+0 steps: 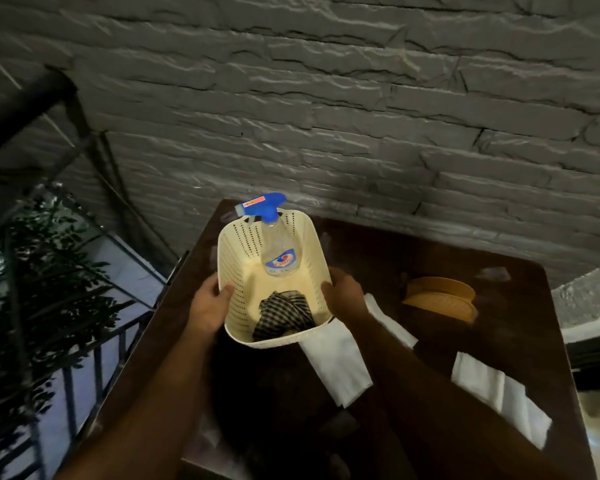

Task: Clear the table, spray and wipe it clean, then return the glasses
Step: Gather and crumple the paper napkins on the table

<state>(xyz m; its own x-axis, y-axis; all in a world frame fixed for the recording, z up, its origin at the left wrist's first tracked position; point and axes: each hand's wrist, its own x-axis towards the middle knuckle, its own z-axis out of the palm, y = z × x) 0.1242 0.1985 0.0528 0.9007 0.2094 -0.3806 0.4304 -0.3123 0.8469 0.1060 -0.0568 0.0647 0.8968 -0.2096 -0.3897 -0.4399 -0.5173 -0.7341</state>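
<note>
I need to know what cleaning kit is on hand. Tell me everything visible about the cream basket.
The cream basket looks like plastic, oblong, with rounded corners and perforated walls. The left hand and right hand grip its long sides, holding it over the dark wooden table. Inside, a clear spray bottle with a blue trigger head leans against the far wall, and a checked cloth lies crumpled at the near end.

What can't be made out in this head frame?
- Glasses: faint clear shapes on the dark table, too dim to confirm or count.
- Cloth: near part hidden by the basket rim.
- Right hand: fingers hidden behind the basket wall.
- Bottle label: too small to read.
- Table's near edge: cut off by the frame.
</note>
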